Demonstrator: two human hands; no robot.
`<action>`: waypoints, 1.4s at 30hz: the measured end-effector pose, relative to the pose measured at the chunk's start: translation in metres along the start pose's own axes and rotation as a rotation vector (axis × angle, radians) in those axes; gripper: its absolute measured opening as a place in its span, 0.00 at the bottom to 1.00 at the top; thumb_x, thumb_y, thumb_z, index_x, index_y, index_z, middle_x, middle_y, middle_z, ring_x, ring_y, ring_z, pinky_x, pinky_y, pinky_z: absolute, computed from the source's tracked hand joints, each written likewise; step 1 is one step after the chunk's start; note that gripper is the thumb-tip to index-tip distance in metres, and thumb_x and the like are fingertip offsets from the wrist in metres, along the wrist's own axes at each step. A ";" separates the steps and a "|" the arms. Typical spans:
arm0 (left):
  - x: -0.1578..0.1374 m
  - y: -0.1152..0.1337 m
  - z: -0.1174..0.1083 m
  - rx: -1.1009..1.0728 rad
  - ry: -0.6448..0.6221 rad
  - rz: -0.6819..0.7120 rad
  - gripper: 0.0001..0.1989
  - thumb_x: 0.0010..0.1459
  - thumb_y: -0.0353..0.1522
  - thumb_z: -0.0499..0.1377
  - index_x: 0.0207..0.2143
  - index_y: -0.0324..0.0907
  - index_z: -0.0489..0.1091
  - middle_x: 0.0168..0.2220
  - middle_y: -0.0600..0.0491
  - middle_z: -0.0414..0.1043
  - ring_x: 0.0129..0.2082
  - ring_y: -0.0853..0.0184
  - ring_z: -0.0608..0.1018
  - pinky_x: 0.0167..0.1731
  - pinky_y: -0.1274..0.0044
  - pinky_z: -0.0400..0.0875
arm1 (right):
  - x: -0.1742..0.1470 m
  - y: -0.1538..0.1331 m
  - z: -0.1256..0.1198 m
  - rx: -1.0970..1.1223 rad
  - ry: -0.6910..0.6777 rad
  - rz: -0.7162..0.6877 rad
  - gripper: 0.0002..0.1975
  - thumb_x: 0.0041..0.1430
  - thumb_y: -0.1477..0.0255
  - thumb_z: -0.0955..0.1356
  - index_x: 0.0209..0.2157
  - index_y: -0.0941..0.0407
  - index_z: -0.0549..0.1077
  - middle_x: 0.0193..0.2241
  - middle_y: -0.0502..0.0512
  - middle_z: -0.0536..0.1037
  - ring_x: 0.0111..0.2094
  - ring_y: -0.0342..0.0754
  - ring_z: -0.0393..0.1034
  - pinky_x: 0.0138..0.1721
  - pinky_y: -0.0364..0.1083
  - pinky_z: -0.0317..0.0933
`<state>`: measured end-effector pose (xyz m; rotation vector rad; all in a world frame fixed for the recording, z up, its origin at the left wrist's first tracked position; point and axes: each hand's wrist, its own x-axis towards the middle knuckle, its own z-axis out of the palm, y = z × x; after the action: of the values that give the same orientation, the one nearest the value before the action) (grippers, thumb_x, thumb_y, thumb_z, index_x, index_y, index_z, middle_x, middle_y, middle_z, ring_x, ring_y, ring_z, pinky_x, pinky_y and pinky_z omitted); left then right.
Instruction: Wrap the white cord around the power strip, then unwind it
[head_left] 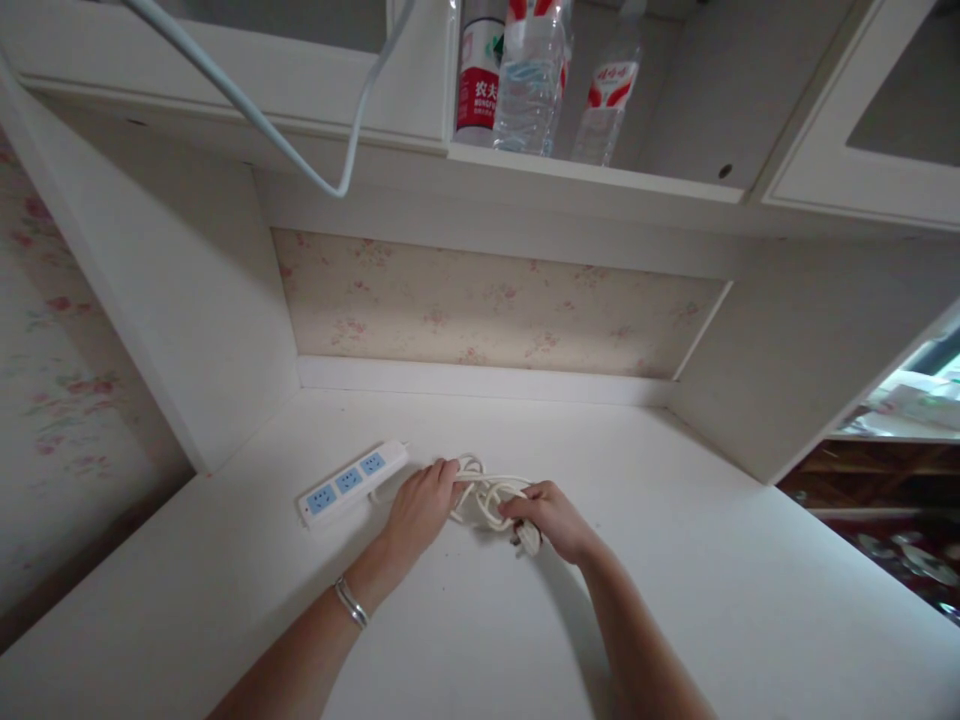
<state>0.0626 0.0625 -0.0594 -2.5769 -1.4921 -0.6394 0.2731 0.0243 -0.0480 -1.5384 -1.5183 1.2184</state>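
Loops of a white power cord (487,492) lie bunched just above the white desktop, between my two hands. My left hand (425,500) grips the left side of the loops, its fingers curled and partly hidden. Fingers of my right hand (551,515) close on the right side of the bundle. Below them hangs the cord's plug (527,538), with its prongs pointing down and left. A white power strip (352,484) with three blue socket panels lies at a slant to the left of my left hand, apart from it.
The white desktop (465,640) runs between side panels. Overhead, an open shelf (675,185) holds several plastic bottles (529,95). A pale cable or rod (300,165) hangs in front of the upper cabinet. Floral wallpaper (480,310) covers the back.
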 end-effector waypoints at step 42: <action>0.024 -0.015 0.001 -0.641 -0.076 -0.357 0.16 0.61 0.40 0.48 0.30 0.40 0.68 0.28 0.50 0.71 0.31 0.66 0.71 0.32 0.76 0.59 | -0.078 -0.058 -0.109 -0.199 -0.552 0.196 0.28 0.47 0.68 0.70 0.52 0.56 0.69 0.24 0.50 0.76 0.20 0.40 0.67 0.21 0.38 0.59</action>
<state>0.0604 0.0899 -0.0523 -2.7915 -2.0778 -1.2530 0.3597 -0.0280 0.0581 -1.5844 -1.9142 1.7561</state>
